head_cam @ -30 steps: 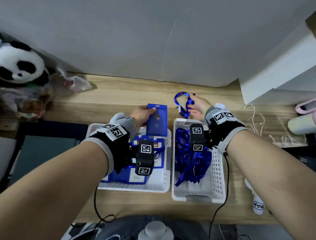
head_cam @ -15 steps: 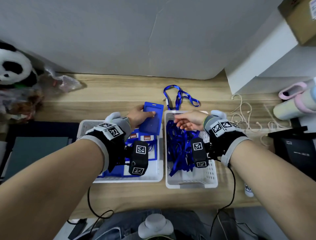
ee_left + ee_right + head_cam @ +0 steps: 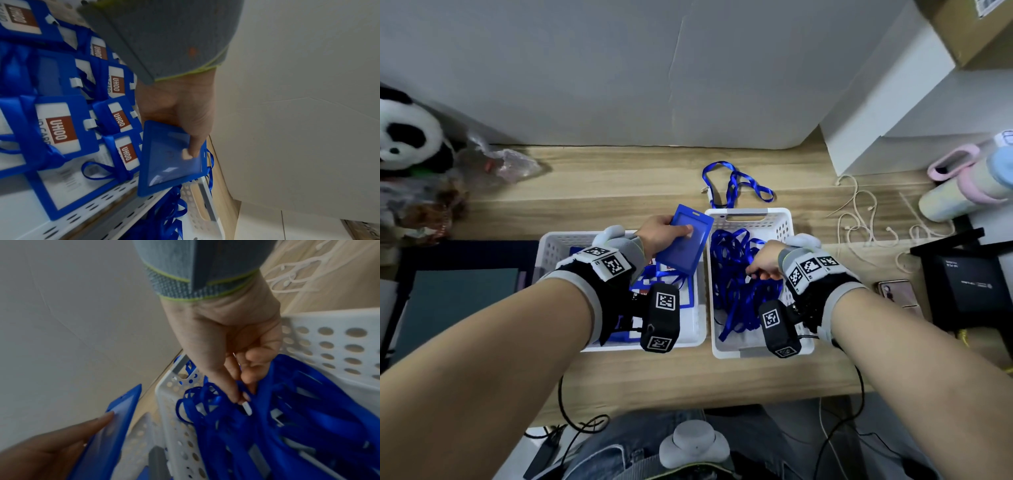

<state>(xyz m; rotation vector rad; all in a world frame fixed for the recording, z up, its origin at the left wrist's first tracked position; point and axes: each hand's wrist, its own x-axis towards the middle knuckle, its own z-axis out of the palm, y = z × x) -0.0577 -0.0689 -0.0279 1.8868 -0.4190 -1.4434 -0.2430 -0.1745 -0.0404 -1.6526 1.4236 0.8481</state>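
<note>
My left hand [image 3: 661,233] holds an empty blue badge holder [image 3: 685,240] tilted above the left white basket [image 3: 551,246], thumb on its clear window [image 3: 176,162]. That basket holds several blue badge holders with UHOO cards [image 3: 59,129]. My right hand [image 3: 763,263] is down in the right white basket [image 3: 784,219], thumb and fingers pinching a white clip [image 3: 246,408] on one of the tangled blue lanyards [image 3: 732,291]. Another blue lanyard [image 3: 736,185] lies loose on the wooden desk behind the baskets.
A panda plush [image 3: 404,137] and a plastic bag [image 3: 503,164] sit at the back left. White cords [image 3: 859,219], a pastel bottle [image 3: 969,185], a phone [image 3: 897,291] and a black box [image 3: 969,284] lie to the right. A dark mat [image 3: 455,294] is left of the baskets.
My right hand left the loose lanyard on the desk and moved back and down into the right basket, where it pinches a clip. My left hand still holds the badge holder, now more tilted.
</note>
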